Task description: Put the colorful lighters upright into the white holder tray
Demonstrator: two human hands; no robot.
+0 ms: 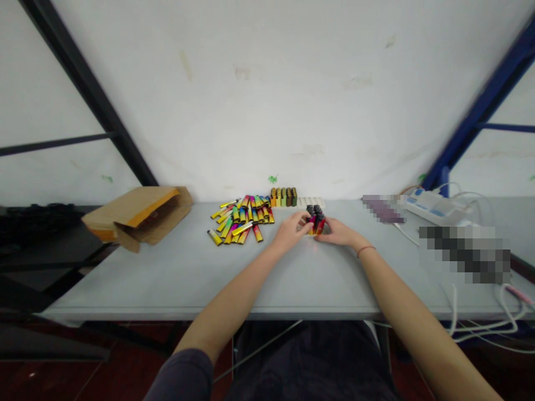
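Both my hands meet at the middle of the grey table (175,278). My left hand (292,231) and my right hand (336,233) press from either side on a tight upright group of lighters (315,220) with black tops and red-yellow bodies. The fingers hide part of the group. To the left of my left hand lies a loose heap of shiny multicoloured lighters (240,221). Behind my hands, a row of upright lighters (283,196) stands in yellow, green and brown, next to a white ridged tray (311,202).
An open cardboard box (140,217) lies at the table's left end. On the right are a white power strip (434,205), cables running over the table edge, and two pixelated objects (382,209). A white wall stands behind, with dark and blue metal frame bars.
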